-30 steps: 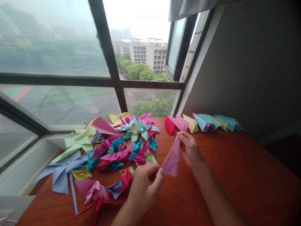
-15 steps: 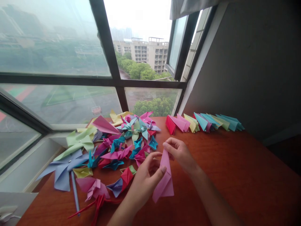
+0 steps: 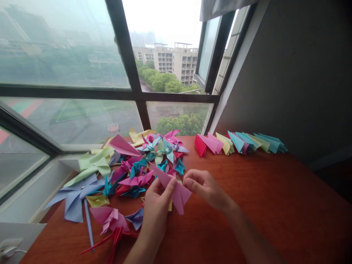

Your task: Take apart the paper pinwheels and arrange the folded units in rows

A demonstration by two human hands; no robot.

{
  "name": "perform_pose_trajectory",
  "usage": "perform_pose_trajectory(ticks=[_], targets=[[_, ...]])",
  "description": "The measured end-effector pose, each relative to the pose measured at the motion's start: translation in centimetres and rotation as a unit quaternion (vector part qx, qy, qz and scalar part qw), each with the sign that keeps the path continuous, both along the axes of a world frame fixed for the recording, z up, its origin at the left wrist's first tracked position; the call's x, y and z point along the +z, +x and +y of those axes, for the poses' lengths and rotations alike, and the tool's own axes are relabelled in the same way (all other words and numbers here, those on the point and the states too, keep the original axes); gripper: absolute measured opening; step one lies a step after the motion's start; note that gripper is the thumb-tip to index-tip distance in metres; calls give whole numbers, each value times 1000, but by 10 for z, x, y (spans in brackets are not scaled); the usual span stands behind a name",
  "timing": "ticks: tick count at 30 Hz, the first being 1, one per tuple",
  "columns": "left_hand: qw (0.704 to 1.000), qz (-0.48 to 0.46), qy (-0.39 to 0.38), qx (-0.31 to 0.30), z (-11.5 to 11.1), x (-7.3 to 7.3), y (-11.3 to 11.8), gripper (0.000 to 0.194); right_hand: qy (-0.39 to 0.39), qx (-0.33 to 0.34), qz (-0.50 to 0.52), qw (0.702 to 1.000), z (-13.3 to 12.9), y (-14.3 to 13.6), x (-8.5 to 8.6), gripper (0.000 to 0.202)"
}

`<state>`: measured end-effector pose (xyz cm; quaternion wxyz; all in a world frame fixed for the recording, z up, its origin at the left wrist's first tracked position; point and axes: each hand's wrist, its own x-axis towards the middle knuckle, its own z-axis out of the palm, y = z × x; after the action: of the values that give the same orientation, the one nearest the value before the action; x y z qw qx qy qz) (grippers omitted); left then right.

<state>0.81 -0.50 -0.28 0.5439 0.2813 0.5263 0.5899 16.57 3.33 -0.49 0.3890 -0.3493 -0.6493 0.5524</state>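
Left hand (image 3: 158, 201) pinches pink paper (image 3: 179, 193); right hand (image 3: 204, 186) half-curled beside.

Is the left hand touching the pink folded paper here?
Touching. The head view shows the left hand pinching the pink folded paper, its thumb lying across the paper.

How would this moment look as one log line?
left hand: holds pink folded paper | right hand: beside the paper, contact unclear | folded-paper row: beyond right hand, on table
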Motion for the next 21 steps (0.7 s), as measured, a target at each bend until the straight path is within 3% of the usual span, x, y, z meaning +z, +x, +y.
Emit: perform_pose_trajectory(ticks=[3,8,15,21], targets=[[999,-27,11,31,0,2,-1,35,80,-26,-55,995,-3,-6,1,16],[994,-96,44,6,-1,5,2,41,180,-110,-69,975,-3,-7,1,4],[994,-104,25,-21,-1,0,2,46,340,-173,-132,915,-4,-9,-6,13],[992,-121,17,-28,-2,1,2,47,392,-168,-123,896,-8,-13,-7,23]])
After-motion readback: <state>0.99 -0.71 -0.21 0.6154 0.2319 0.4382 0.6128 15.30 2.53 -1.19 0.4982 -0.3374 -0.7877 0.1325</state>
